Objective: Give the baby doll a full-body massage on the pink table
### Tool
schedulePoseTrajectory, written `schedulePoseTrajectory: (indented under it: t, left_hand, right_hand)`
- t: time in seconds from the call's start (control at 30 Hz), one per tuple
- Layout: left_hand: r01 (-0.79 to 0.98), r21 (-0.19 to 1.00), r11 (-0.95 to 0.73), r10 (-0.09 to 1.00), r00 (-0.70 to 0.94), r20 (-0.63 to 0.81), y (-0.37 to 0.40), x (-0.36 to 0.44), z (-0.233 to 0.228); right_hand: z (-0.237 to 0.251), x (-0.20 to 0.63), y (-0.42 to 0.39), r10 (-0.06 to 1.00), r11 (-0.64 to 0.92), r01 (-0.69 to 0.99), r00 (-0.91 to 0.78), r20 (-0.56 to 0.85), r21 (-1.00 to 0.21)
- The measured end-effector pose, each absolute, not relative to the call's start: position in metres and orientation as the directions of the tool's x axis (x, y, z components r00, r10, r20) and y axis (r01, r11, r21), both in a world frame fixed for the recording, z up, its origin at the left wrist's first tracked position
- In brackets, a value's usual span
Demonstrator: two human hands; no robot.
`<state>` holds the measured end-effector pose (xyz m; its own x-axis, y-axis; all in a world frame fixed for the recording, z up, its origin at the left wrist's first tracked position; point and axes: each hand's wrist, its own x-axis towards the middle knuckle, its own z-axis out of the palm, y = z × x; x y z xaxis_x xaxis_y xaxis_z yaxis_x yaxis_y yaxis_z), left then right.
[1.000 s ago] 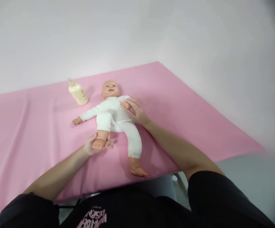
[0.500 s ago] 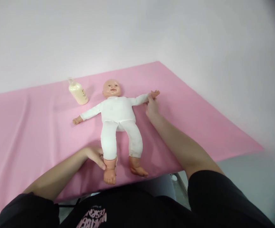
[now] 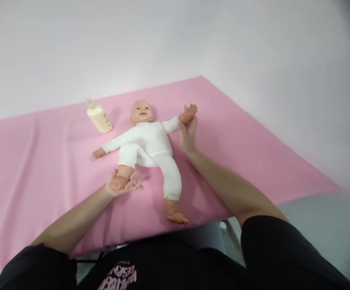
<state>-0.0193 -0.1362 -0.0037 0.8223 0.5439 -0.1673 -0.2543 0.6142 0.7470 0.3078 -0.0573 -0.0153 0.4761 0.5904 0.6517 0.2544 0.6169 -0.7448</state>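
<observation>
A baby doll (image 3: 150, 139) with a white cloth body lies on its back, its head toward the wall. My left hand (image 3: 128, 186) cups the doll's foot on the left of the view from below, palm up, with the fingers passing under the ankle. That leg is bent and raised, while the other leg lies stretched toward the near edge. My right hand (image 3: 188, 135) grips the wrist of the doll's arm on the right, which is bent slightly upward with its small fingers spread. The doll's other arm rests out to the left, untouched.
A pump bottle (image 3: 99, 117) of pale yellow liquid stands left of the doll's head. Pink cloth (image 3: 238, 161) covers the table, with folds at the left. A white wall (image 3: 175, 44) rises behind it, and the near table edge runs close to my body.
My left hand has lifted the doll's leg and moved it up and left, bending it. My right hand has drawn the doll's wrist slightly inward and up.
</observation>
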Motion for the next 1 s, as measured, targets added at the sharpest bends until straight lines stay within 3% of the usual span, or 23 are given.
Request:
schedulePoseTrajectory:
  t: [0.17,0.37,0.5,0.7,0.8,0.9,1.0]
  left_hand:
    - [-0.308,0.702,0.642,0.583,0.791,-0.186,-0.137,-0.008,0.014]
    - [-0.309,0.727,0.613,0.635,0.740,-0.220,-0.138,-0.004,0.014]
    - [-0.304,0.738,0.603,0.640,0.736,-0.221,-0.135,-0.004,0.006]
    - [-0.298,0.740,0.603,0.642,0.732,-0.228,-0.132,-0.005,0.001]
    - [-0.262,0.751,0.606,0.580,0.791,-0.192,-0.133,-0.009,0.000]
    - [-0.167,0.771,0.615,0.403,0.906,-0.126,-0.134,-0.015,-0.003]
    - [-0.052,0.806,0.590,0.170,0.983,-0.061,-0.133,-0.020,-0.004]
  right_hand:
    - [-0.015,0.284,-0.078,0.613,0.622,0.429,0.254,0.748,-0.655]
    - [-0.011,0.278,-0.088,0.441,0.786,0.577,-0.268,0.856,-0.224]
    - [-0.011,0.275,-0.087,0.434,0.780,0.615,-0.395,0.810,-0.118]
    - [-0.011,0.273,-0.089,0.429,0.797,0.589,-0.399,0.811,-0.132]
    - [-0.009,0.277,-0.089,0.450,0.797,0.559,-0.299,0.842,-0.228]
    - [-0.007,0.287,-0.084,0.556,0.712,0.545,-0.054,0.829,-0.442]
    - [-0.008,0.305,-0.072,0.621,0.636,0.422,0.217,0.753,-0.646]
